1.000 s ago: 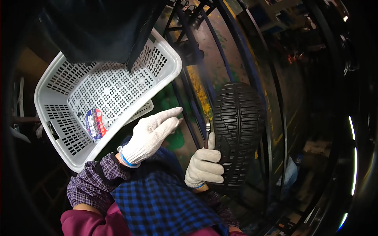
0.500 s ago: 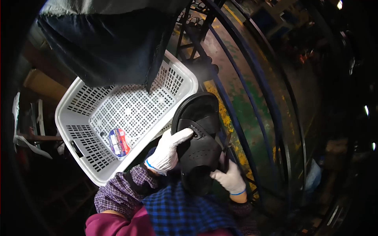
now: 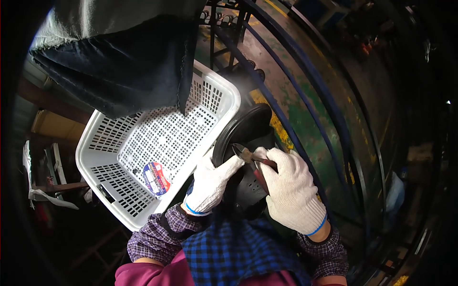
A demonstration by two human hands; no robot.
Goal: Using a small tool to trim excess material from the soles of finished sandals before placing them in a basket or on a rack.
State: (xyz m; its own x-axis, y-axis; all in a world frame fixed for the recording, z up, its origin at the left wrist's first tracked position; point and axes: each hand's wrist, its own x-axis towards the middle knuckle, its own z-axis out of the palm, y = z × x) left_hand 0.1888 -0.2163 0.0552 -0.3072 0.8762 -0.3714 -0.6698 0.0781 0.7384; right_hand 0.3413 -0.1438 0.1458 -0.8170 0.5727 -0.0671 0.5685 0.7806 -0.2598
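Observation:
A black sandal [image 3: 245, 188] with wide straps is tilted in front of my body, just right of a white basket. My left hand [image 3: 210, 183], in a white knit glove, grips the sandal's side with the thumb lying toward the strap. My gloved right hand [image 3: 293, 188] is closed round the handles of a pair of cutting pliers [image 3: 244, 153] with dark red grips. The pliers' jaws rest at or very near the strap, beside my left thumb. Whether they touch it I cannot tell. The lower end of the sandal is in shadow.
The white perforated basket [image 3: 138, 217] stands at the left, with a round red and blue label [image 3: 156, 178] inside. A dark cloth [image 3: 119, 66] hangs over its far side. Curved dark blue rails [image 3: 310, 86] run along the right, above a worn green floor [image 3: 298, 112].
My right hand has come up from beside the sandal's lower end to its strap, bringing the pliers into plain view. The sandal has tilted in my left hand.

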